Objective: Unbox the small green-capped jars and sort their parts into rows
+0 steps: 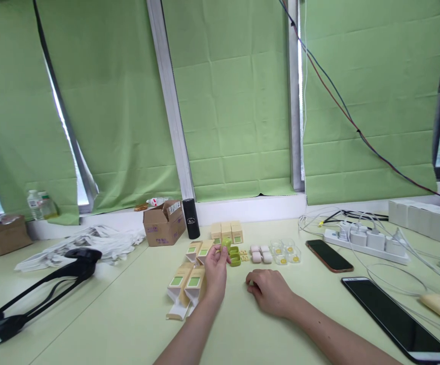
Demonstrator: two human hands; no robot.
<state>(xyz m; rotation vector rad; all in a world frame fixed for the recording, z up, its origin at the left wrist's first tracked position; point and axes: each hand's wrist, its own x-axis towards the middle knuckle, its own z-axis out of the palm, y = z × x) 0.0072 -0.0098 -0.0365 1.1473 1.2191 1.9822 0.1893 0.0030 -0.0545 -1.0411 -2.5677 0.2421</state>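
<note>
My left hand (216, 266) is closed in a pinch on a small green case (226, 243), raised above the table. Close beside it lie several more green cases (234, 257). My right hand (270, 291) rests on the table with its fingers curled; whatever they hold, if anything, is hidden. Beyond it are small yellow pieces (244, 255), pale pink blocks (261, 254) and clear round cups with yellow centres (285, 251). Left of my left hand lie cream boxes with green labels (182, 280), the nearest with open white flaps. More cream boxes (236, 232) stand behind.
At the back stand a cardboard box (163, 223) and a black cylinder (191, 219). To the right are phones (395, 314), a loaded power strip (368, 243) and loose cables. On the left are a black headband-like device (52, 289) and a white cloth pile (86, 243).
</note>
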